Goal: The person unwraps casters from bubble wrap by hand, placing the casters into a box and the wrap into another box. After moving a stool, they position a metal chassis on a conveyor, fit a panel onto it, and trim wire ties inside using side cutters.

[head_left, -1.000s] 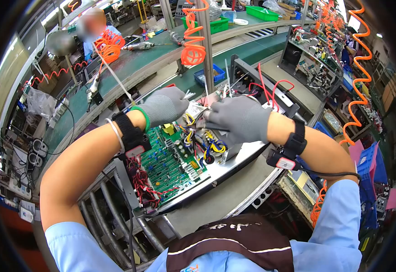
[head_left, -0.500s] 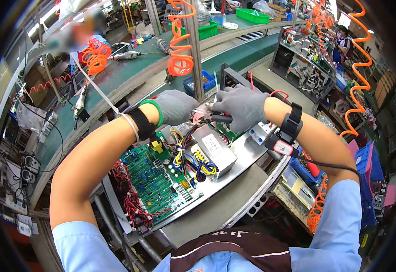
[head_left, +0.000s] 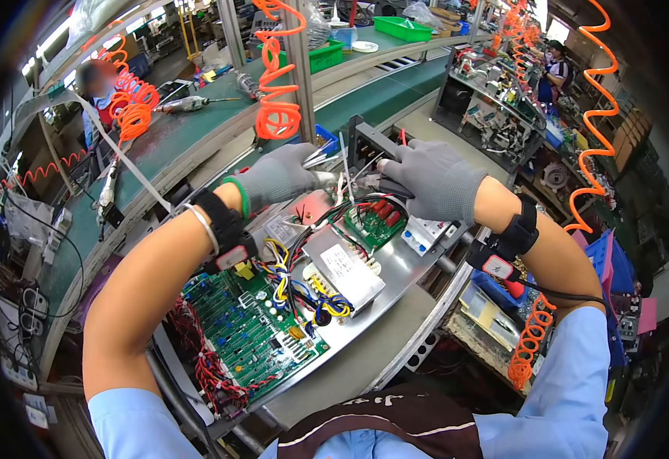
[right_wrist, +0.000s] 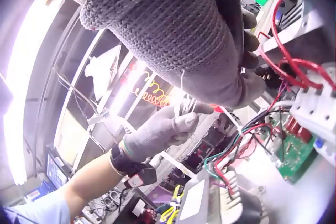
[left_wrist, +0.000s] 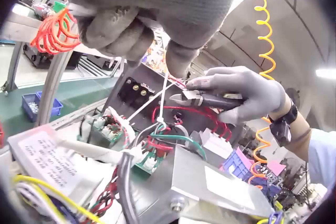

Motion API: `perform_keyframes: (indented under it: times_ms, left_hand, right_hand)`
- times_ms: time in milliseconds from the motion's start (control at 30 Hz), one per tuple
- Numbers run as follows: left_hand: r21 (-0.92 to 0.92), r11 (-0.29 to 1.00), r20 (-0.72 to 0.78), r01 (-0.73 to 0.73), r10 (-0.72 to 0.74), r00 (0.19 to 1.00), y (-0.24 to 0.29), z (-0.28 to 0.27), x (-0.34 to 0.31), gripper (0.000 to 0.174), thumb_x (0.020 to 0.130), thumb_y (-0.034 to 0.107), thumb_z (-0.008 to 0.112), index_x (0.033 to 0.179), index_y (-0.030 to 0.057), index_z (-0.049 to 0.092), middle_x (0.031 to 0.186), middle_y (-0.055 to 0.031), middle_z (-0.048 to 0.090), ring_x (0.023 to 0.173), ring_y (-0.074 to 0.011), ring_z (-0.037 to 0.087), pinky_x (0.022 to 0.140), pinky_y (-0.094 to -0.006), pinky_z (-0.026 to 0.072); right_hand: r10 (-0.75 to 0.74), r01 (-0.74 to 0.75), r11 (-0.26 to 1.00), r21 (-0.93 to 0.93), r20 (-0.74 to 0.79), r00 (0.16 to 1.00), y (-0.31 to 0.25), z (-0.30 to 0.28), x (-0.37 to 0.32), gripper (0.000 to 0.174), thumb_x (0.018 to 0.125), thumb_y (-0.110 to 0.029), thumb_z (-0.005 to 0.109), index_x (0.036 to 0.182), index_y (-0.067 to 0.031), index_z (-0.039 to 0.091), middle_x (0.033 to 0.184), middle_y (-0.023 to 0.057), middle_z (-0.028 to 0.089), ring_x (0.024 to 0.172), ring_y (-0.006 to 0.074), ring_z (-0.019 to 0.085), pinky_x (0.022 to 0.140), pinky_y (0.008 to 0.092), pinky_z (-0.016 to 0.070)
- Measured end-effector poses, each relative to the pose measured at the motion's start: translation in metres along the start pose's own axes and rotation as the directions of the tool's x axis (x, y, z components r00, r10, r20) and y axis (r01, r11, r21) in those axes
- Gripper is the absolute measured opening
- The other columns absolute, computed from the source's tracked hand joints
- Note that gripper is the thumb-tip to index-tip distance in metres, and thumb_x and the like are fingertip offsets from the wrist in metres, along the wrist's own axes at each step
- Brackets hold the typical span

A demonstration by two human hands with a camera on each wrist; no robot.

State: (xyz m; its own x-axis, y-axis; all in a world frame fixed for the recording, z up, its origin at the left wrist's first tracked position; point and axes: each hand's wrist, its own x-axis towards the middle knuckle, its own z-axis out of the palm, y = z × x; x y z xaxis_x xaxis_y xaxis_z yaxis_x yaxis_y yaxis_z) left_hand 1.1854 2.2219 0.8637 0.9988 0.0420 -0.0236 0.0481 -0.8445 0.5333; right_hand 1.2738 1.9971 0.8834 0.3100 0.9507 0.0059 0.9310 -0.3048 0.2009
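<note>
The cable tie [left_wrist: 164, 100], a thin, flat strip of white plastic, stands almost upright in the middle of the left wrist view. Its long axis runs from the wire bundle [left_wrist: 160, 141] up to the left hand [left_wrist: 147, 8]. That hand, in a grey knitted glove, pinches the strip's upper end between curled fingers at the top of the frame. A second white strip slants away to the lower left.

Just right of the tie, the cutters [left_wrist: 207, 98] lie roughly level, their pointed metal nose aimed left at the strip and their dark handles trailing right. The right hand [left_wrist: 247, 95], also gloved in grey knit, is closed around those handles.

The bundle gathers red, green and white insulated wires. In the head view, a small green board [head_left: 371, 223] with red parts lies below the hands, beside a labelled metal box [head_left: 343, 269]. Both sit on a steel plate [head_left: 415, 268]. A large green circuit board [head_left: 246, 329] fills the lower left, and an orange coiled hose [head_left: 277, 115] hangs at upper centre.
</note>
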Motion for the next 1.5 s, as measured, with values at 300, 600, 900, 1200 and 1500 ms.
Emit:
perform_keyframes:
  times_ms: [300, 600, 900, 1200, 1500]
  left_hand:
    - [-0.091, 0.996, 0.074, -0.002, 0.008, 0.997, 0.009, 0.027, 0.038, 0.031, 0.088, 0.029, 0.053, 0.085, -0.0009, 0.063, 0.067, -0.0025, 0.055, 0.064, -0.0094, 0.045, 0.06, -0.028, 0.0402]
    - [-0.178, 0.984, 0.037, -0.029, 0.036, 0.999, -0.001, 0.032, 0.042, 0.028, 0.089, 0.025, 0.051, 0.087, -0.0009, 0.062, 0.067, -0.0004, 0.053, 0.063, -0.0085, 0.044, 0.058, -0.0267, 0.0384]
    - [-0.28, 0.96, 0.075, 0.019, 0.002, 0.997, -0.003, 0.037, 0.052, 0.023, 0.089, 0.023, 0.051, 0.085, 0.0028, 0.062, 0.065, 0.0047, 0.047, 0.058, -0.005, 0.04, 0.052, -0.0228, 0.0328]
    - [-0.227, 0.972, 0.007, -0.052, 0.055, 0.998, -0.018, 0.044, 0.059, 0.031, 0.086, 0.03, 0.051, 0.087, -0.0004, 0.06, 0.07, -0.0168, 0.058, 0.064, -0.0246, 0.054, 0.063, -0.0358, 0.0414]
    - [-0.365, 0.931, 0.07, -0.009, 0.038, 0.997, -0.018, 0.044, 0.065, 0.023, 0.088, 0.021, 0.053, 0.084, 0.0002, 0.061, 0.065, 0.0031, 0.05, 0.057, -0.0056, 0.042, 0.052, -0.023, 0.0346]
  right_hand:
    - [-0.055, 0.051, 0.983, -0.175, -0.02, 0.998, -0.008, 0.012, 0.011, 0.043, 0.065, -0.018, 0.06, 0.106, -0.0063, 0.056, 0.096, 0.011, 0.054, 0.09, 0.0262, 0.054, 0.074, 0.0374, 0.0419]
    - [0.019, -0.015, 0.988, -0.151, 0.023, 1.0, -0.009, 0.009, 0.0, 0.05, 0.063, -0.018, 0.061, 0.112, -0.0072, 0.055, 0.095, 0.0097, 0.054, 0.093, 0.0257, 0.052, 0.075, 0.0369, 0.0426]
    - [-0.036, 0.036, 0.999, -0.002, -0.011, 0.999, 0.001, 0.021, -0.005, 0.048, 0.065, -0.023, 0.063, 0.109, -0.0057, 0.056, 0.095, 0.0104, 0.053, 0.092, 0.0266, 0.054, 0.072, 0.0386, 0.0445]
    - [0.025, -0.01, 0.997, -0.081, 0.177, 0.984, -0.013, 0.011, -0.001, 0.043, 0.066, -0.019, 0.058, 0.106, -0.0033, 0.055, 0.093, 0.0116, 0.054, 0.087, 0.0275, 0.057, 0.069, 0.0393, 0.0488]
    - [0.095, -0.095, 0.986, -0.139, -0.009, 0.995, -0.016, 0.01, -0.002, 0.043, 0.065, -0.019, 0.057, 0.103, 0.0014, 0.056, 0.093, 0.0147, 0.056, 0.09, 0.0275, 0.055, 0.071, 0.0378, 0.046]
